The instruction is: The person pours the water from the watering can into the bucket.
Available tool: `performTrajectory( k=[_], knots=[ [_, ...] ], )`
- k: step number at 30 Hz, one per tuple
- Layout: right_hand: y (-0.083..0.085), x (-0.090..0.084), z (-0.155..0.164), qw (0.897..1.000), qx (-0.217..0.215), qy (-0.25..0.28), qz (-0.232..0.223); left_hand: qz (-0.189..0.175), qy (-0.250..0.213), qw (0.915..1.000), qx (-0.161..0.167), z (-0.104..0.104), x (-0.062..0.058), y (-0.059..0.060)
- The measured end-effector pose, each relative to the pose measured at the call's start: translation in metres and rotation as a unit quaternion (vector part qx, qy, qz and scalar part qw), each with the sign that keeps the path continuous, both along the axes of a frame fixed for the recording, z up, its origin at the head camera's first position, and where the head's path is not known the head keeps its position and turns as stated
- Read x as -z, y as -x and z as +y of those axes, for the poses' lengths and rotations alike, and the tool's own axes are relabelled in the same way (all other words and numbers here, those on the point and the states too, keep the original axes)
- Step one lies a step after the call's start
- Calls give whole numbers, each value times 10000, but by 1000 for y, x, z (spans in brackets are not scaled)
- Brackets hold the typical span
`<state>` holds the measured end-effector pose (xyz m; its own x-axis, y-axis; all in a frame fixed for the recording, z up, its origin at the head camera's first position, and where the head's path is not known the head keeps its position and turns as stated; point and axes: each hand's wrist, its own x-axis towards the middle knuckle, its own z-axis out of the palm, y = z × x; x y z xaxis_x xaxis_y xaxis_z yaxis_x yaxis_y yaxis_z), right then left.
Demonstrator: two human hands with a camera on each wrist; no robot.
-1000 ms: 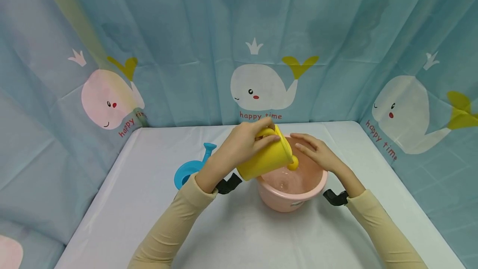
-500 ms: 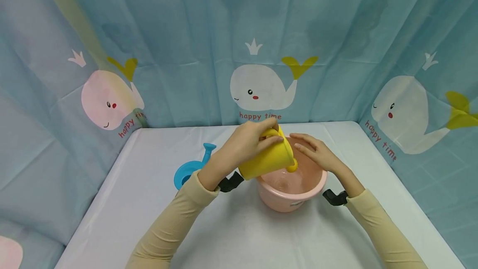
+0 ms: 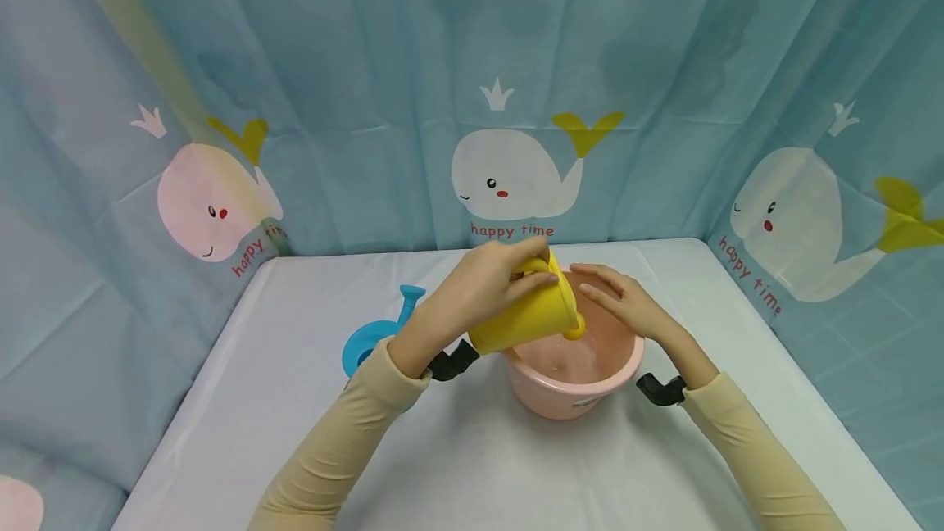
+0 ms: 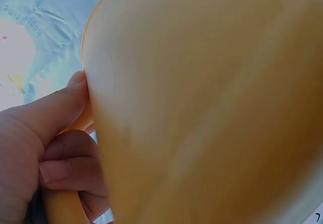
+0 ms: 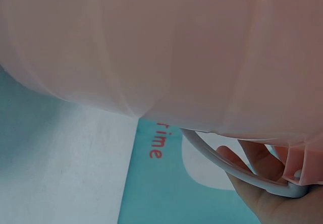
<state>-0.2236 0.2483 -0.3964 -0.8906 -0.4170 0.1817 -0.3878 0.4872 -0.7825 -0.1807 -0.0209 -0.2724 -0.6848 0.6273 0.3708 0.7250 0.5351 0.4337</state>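
Note:
My left hand [image 3: 490, 281] grips a yellow toy watering can [image 3: 527, 318] by its handle, tipped over the left side of a pink bucket [image 3: 560, 398]. The can's round spout head points into the bucket, where clear water shows faint ripples. In the left wrist view, fingers [image 4: 75, 173] curl round the handle and the thumb lies against the can's wall. My right hand [image 3: 627, 301] holds the bucket's far right rim, thumb inside and fingers outside. Beside those fingers, the right wrist view shows the bucket's grey carry handle [image 5: 227, 167].
A blue toy watering can [image 3: 361, 342] stands left of the bucket, partly hidden behind my left forearm. The white-covered table [image 3: 472, 465] is bounded at the back and sides by blue curtains [image 3: 369, 179] printed with whales.
The yellow watering can stays tipped over the bucket, with only slight shifts of its tilt. Ripples in the water have grown fainter. My right hand keeps its place on the rim.

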Motion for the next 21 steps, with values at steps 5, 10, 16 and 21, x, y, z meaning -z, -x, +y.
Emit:
performTrajectory(
  k=[5,10,16,21],
  knots=[
    [-12,-18,-9,10000,-35,-26,23,52,45,10000,37,-1,-1,1],
    [-17,-25,-12,10000,20,-64,0,97,137,9998,57,-3,-2,1],
    [-18,-25,-12,10000,-21,18,-8,131,110,9998,122,-6,-3,2],
    [-2,-3,-2,10000,-5,5,69,152,181,9996,123,-7,-4,3]
  ],
)
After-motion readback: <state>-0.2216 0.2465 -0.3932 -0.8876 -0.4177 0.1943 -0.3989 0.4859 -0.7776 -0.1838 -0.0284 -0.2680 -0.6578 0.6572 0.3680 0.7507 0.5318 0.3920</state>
